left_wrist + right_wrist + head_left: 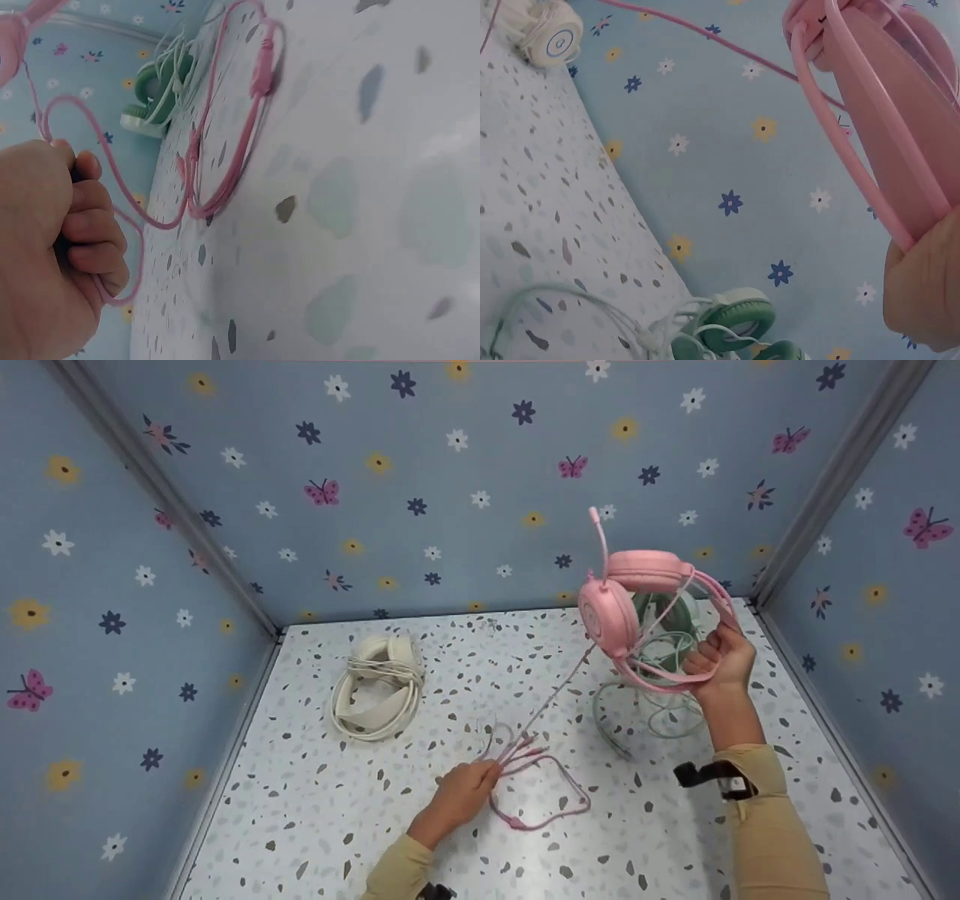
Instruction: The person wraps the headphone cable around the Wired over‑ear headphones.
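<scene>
My right hand point(721, 658) grips the headband of a pink headset point(609, 619), holding it above the table at the right. Its thin microphone boom point(599, 534) points up. In the right wrist view the fingers wrap the pink headband point(900, 112). My left hand point(463, 791) grips the pink cable point(553, 695), which runs stretched up to the headset. Past this fist, a loop of the cable with its plugs point(531, 751) lies on the table. In the left wrist view the fingers of the left hand point(67, 232) are curled tightly round the cable.
At the left of the speckled table point(300, 802) lies a white headset point(379, 686) with its cable wound round it. A green headset point(739, 321) with a loose pale green cable point(611, 735) lies behind the pink one. Flower-patterned walls point(450, 472) enclose the back and sides.
</scene>
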`<state>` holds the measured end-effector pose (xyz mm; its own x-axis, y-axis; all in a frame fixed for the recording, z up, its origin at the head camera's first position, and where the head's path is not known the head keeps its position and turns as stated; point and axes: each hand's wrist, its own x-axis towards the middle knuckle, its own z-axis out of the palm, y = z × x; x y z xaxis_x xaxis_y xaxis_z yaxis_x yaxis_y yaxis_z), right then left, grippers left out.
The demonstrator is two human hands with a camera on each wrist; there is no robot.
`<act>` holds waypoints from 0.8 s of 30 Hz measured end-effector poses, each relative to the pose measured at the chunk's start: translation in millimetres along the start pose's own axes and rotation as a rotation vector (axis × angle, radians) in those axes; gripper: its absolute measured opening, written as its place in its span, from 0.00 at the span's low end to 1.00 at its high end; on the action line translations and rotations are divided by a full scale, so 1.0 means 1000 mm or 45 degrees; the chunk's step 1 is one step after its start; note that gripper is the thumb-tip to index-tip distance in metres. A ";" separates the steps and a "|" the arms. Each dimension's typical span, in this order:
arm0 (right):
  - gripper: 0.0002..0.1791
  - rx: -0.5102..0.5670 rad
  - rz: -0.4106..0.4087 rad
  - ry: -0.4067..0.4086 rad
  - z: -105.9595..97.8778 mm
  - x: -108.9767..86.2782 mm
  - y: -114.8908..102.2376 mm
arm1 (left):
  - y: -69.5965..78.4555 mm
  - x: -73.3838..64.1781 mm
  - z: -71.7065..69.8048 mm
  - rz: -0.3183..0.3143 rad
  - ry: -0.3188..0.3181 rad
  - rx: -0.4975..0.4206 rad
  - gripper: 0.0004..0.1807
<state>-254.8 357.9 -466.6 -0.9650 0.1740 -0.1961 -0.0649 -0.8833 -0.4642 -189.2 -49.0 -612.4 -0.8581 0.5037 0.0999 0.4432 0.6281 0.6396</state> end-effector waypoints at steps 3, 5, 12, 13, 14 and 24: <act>0.22 0.036 -0.005 0.166 0.008 0.005 0.005 | 0.021 -0.009 0.005 0.140 0.098 0.241 0.19; 0.22 0.005 -0.077 0.279 0.012 0.010 0.012 | 0.034 -0.014 0.005 0.219 0.155 0.317 0.20; 0.17 -0.675 -0.492 0.543 0.011 0.030 0.027 | 0.058 -0.022 -0.021 0.343 0.340 0.366 0.21; 0.15 -0.817 -0.551 0.555 0.010 0.032 0.026 | 0.059 -0.023 -0.028 0.354 0.356 0.367 0.21; 0.14 -0.959 -0.605 0.560 0.009 0.033 0.025 | 0.060 -0.023 -0.035 0.367 0.371 0.366 0.21; 0.07 -2.096 -0.769 0.336 0.015 0.032 0.017 | 0.050 -0.012 -0.104 0.624 0.571 0.469 0.17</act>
<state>-290.8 342.6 -468.1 -0.8320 0.4845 0.2702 0.0961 0.6056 -0.7900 -183.5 -85.5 -502.0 -0.5291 0.5362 0.6577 0.7912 0.5918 0.1540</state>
